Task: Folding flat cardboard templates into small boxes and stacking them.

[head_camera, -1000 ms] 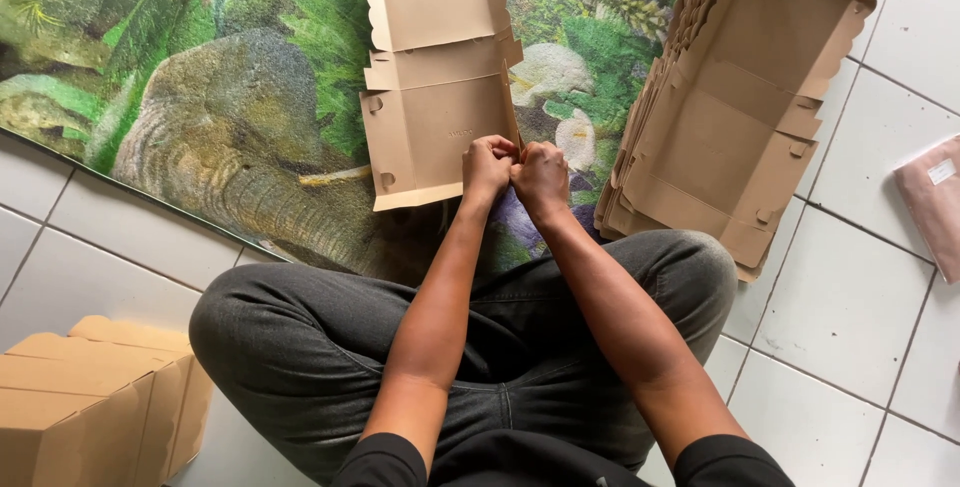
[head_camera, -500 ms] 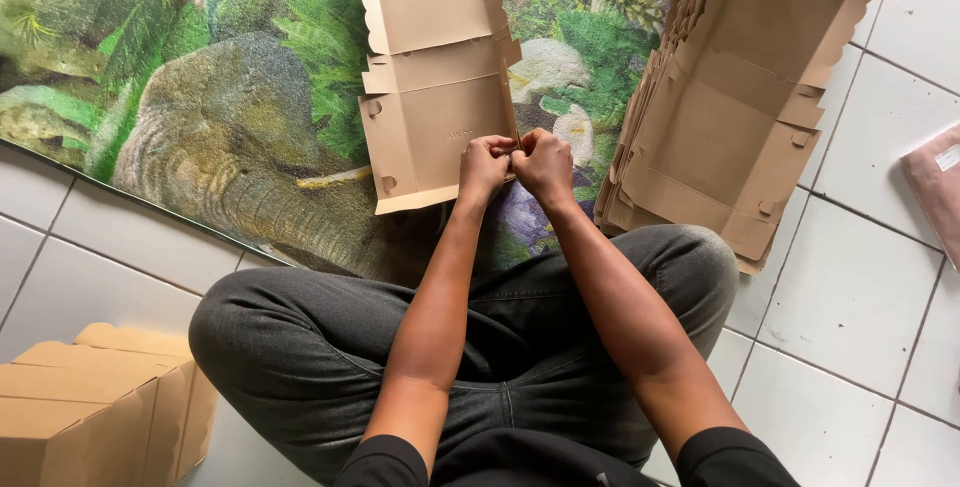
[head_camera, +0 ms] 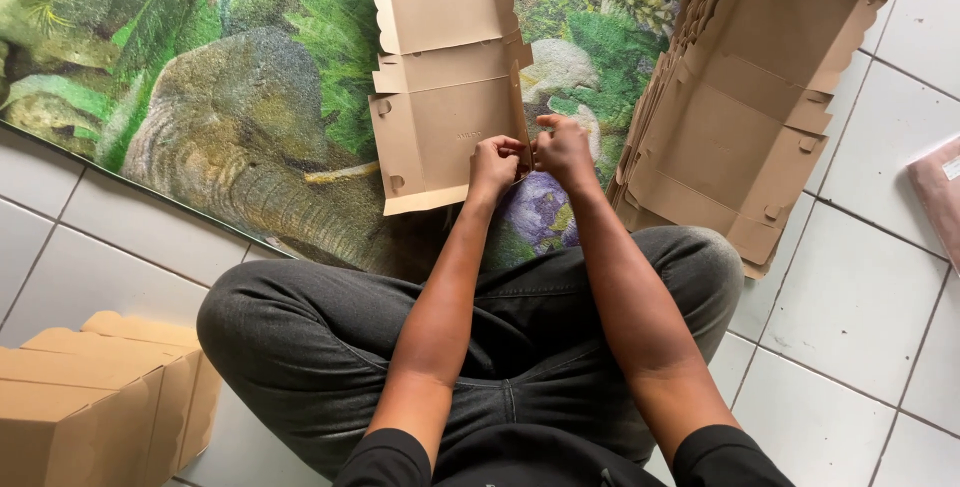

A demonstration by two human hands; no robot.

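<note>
A flat brown cardboard box blank [head_camera: 440, 77] lies unfolded on a mat printed with an elephant and jungle plants [head_camera: 220, 117]. My left hand [head_camera: 494, 165] and my right hand [head_camera: 562, 150] meet at the blank's right side flap, which stands up from the mat. The fingers of both hands pinch the flap's lower edge. I sit cross-legged in dark trousers, with my forearms stretched forward over my knees.
A stack of several flat cardboard blanks [head_camera: 745, 107] lies to the right, partly on the mat and partly on the white tiled floor [head_camera: 860, 327]. Folded brown boxes [head_camera: 95, 412] sit at the bottom left. A pink packet [head_camera: 940, 197] shows at the right edge.
My hands have stayed together on the right flap, which now stands more upright. The view has shifted slightly.
</note>
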